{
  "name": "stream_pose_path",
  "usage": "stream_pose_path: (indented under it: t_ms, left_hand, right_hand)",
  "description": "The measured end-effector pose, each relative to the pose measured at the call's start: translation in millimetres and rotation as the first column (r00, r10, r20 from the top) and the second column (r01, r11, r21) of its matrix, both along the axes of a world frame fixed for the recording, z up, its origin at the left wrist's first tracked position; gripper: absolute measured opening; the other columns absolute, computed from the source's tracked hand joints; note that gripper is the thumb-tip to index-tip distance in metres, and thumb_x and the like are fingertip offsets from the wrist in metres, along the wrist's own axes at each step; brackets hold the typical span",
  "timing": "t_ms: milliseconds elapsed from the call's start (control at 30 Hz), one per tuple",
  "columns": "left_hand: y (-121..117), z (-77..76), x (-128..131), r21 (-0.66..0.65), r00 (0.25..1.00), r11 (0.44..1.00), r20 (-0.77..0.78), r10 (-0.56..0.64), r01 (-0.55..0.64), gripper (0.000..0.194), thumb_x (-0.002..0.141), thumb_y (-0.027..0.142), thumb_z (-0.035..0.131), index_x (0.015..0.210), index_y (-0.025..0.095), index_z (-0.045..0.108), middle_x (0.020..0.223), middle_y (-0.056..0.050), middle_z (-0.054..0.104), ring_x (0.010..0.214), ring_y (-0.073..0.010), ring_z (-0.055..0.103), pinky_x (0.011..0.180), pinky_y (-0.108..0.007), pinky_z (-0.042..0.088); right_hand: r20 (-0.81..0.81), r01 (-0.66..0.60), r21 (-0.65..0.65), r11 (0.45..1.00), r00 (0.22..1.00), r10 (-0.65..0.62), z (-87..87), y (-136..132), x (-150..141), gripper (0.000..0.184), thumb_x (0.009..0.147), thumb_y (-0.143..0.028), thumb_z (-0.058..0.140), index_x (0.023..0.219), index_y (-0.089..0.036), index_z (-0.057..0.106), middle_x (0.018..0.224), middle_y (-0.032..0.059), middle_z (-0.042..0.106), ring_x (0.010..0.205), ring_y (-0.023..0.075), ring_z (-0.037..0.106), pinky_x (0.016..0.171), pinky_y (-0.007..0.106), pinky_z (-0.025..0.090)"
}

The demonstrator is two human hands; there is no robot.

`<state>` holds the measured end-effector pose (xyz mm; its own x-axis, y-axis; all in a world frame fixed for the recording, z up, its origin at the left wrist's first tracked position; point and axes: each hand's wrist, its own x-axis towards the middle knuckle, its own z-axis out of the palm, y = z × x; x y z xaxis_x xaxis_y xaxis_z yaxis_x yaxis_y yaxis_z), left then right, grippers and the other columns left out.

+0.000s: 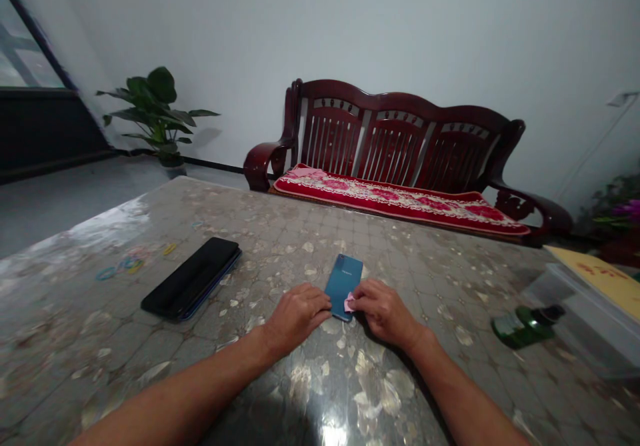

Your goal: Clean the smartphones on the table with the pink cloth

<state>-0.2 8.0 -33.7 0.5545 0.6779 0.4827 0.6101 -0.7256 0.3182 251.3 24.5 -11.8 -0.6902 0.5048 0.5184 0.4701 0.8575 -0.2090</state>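
A blue phone (344, 278) lies back side up on the patterned tabletop, its camera end pointing away from me. Fingers of my left hand (300, 309) are held together and press on the phone's lower left edge, gripping it in place. A small pink cloth (349, 302) is pinched in my right hand (383, 306), and it touches the lower right part of the phone's back. The cloth is mostly covered by my fingers, so its full size is hidden.
To the left, black phones (193, 279) lie stacked, with coloured rubber bands (129, 263) beyond. A green bottle (525, 326) lies on its side at right, beside a clear plastic box (590, 326) under a yellow packet (600, 276). A wooden bench (395, 139) stands past the table (270, 233).
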Motion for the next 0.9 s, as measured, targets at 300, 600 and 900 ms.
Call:
stream_pose_path:
  t_ms: [300,600,900]
  left_hand:
    - [0,-0.8,0,-0.014,1.0,1.0,0.002,0.005,-0.005,0.008,0.092,0.024,0.066,0.093,0.021,0.073,0.094,-0.003,0.076,0.087,-0.0203,0.069,0.085,-0.033,0.053]
    - [0,-1.2,0,-0.011,1.0,1.0,0.018,0.002,-0.002,0.009,0.093,0.024,0.064,0.093,0.022,0.072,0.094,-0.003,0.075,0.088,-0.0194,0.068,0.085,-0.032,0.052]
    - [1,0.9,1,-0.031,1.0,1.0,0.008,-0.007,0.008,0.014,0.096,0.027,0.06,0.091,0.022,0.072,0.088,-0.003,0.073,0.087,-0.0188,0.067,0.084,-0.03,0.051]
  right_hand:
    - [0.008,-0.021,0.011,1.0,1.0,0.021,0.4,-2,-1,0.027,0.09,-0.008,0.048,0.097,-0.023,0.07,0.092,0.0071,0.067,0.084,0.0191,0.058,0.074,0.033,0.045]
    - [-0.037,0.205,0.056,0.977,0.978,-0.203,-3.0,8,-10,0.028,0.092,-0.007,0.049,0.093,-0.022,0.073,0.092,0.008,0.067,0.085,0.0194,0.057,0.076,0.032,0.047]
    - [0.028,0.216,0.071,0.974,0.976,-0.218,-3.7,15,-33,0.021,0.093,-0.009,0.057,0.094,-0.022,0.074,0.092,0.0071,0.067,0.085,0.0203,0.056,0.074,0.032,0.045]
